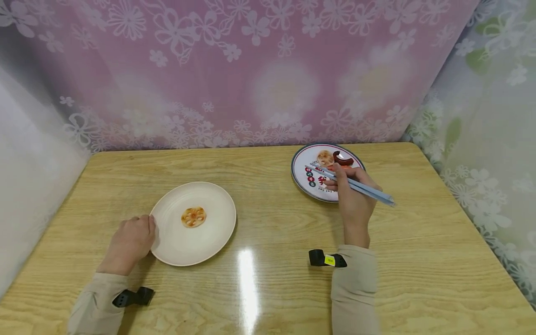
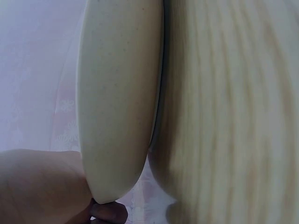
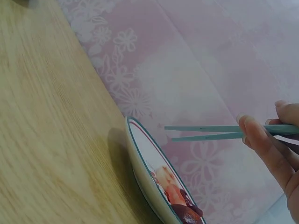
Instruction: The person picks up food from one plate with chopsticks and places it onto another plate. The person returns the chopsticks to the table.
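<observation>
My left hand (image 1: 131, 239) grips the left rim of a cream plate (image 1: 213, 239), thumb side uppermost and fingertips (image 2: 110, 211) at the edge. One browned lotus root slice (image 1: 193, 217) lies near that plate's middle. In my right hand (image 1: 356, 204) is a pair of pale blue-green chopsticks (image 1: 368, 189), pointing left over a printed white plate (image 1: 300, 176) with a dark rim. The right wrist view shows the chopstick tips slightly apart, with nothing between them, above the plate. On it lie another lotus root slice (image 1: 324, 157), a dark red curved sausage-like piece (image 1: 344, 161) and an orange-red piece (image 3: 174, 193), partly hidden by my hand.
Both plates stand on a wood-grain table (image 1: 268, 204), the printed one near the far edge. A pink flowered curtain (image 1: 251, 83) hangs behind, and a pale flowered one (image 1: 481, 163) on the right. Black wrist straps (image 1: 134, 297) sit on both sleeves.
</observation>
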{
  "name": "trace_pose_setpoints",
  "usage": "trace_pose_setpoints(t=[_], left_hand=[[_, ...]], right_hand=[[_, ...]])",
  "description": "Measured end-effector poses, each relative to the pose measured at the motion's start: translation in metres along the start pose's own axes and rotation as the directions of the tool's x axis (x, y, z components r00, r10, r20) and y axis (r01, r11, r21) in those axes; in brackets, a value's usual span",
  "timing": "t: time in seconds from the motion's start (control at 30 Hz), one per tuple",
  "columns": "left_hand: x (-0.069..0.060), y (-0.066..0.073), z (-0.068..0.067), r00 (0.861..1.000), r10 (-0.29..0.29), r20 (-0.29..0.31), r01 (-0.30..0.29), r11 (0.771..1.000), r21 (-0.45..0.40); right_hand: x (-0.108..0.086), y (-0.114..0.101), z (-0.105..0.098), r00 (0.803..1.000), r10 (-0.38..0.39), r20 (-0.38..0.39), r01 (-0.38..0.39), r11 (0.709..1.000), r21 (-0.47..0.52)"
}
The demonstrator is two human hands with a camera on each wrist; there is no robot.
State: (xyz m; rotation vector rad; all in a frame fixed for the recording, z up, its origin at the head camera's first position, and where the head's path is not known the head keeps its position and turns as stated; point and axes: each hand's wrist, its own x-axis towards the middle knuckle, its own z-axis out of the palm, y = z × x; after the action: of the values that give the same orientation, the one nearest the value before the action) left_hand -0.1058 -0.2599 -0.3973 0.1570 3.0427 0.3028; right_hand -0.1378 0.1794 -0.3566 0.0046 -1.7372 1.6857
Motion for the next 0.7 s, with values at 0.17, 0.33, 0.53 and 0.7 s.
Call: trace_pose_setpoints(t=[0.17, 0.33, 0.53, 0.7], left_hand=[[-0.002, -0.001, 0.0, 1.0, 0.009, -0.007, -0.009, 1.0, -0.004], [-0.001, -0.002, -0.001, 1.0, 0.012, -0.02, -0.012, 1.0, -0.005], [0.0, -0.001, 0.0, 1.0, 0.01, -0.021, -0.01, 1.0, -0.005], [-0.001, 0.001, 0.0, 1.0, -0.015, 0.001, 0.015, 1.0, -0.019]], right_hand=[[0.008, -0.001, -0.008, 0.999, 0.028, -0.018, -0.029, 0.999, -0.046], [0.024, -0.004, -0.019, 0.996, 0.085, -0.033, -0.09, 0.978, -0.189], [0.035, 0.003, -0.029, 0.987, 0.104, -0.121, -0.129, 0.966, -0.226], [0.037, 0.014, -0.032, 0.983, 0.062, -0.175, -0.092, 0.981, -0.173]])
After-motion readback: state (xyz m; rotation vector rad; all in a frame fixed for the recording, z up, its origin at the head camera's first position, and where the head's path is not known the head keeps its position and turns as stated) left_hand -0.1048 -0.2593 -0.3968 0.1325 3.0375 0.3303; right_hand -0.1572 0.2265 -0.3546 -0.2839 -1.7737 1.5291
